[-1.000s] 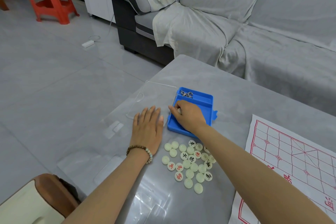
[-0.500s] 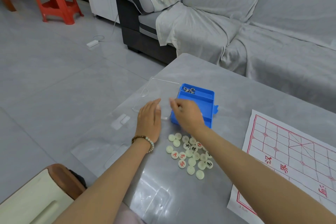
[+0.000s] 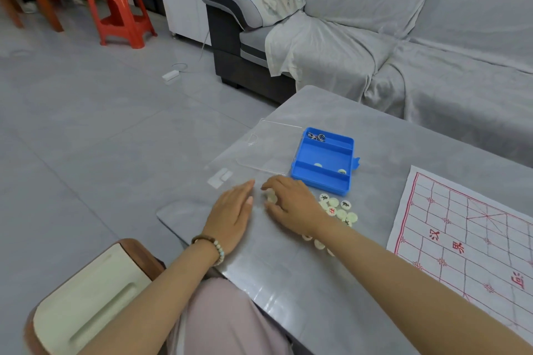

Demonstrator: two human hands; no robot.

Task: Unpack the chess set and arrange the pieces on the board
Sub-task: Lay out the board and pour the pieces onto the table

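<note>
A blue tray (image 3: 297,169) stands on the grey table with two cream pieces (image 3: 318,165) left in its middle compartment and metal rings (image 3: 316,137) in the far one. My right hand (image 3: 291,204) is just in front of the tray, fingers curled round a cream piece (image 3: 271,198). My left hand (image 3: 232,208) lies flat on the table beside it, fingers straight. A heap of round cream chess pieces (image 3: 337,210) with red and black characters lies right of my right hand, partly hidden by my forearm. The paper board (image 3: 473,236) with red lines lies at the right.
A clear lid (image 3: 268,147) lies left of the tray. A covered grey sofa (image 3: 403,52) runs behind the table. A red stool (image 3: 121,8) stands on the floor far left. A chair back (image 3: 86,302) is at my lower left.
My right hand came out of the blue tray toward me with a piece in its fingers. My left hand drew back a little. The view shifted right and down.
</note>
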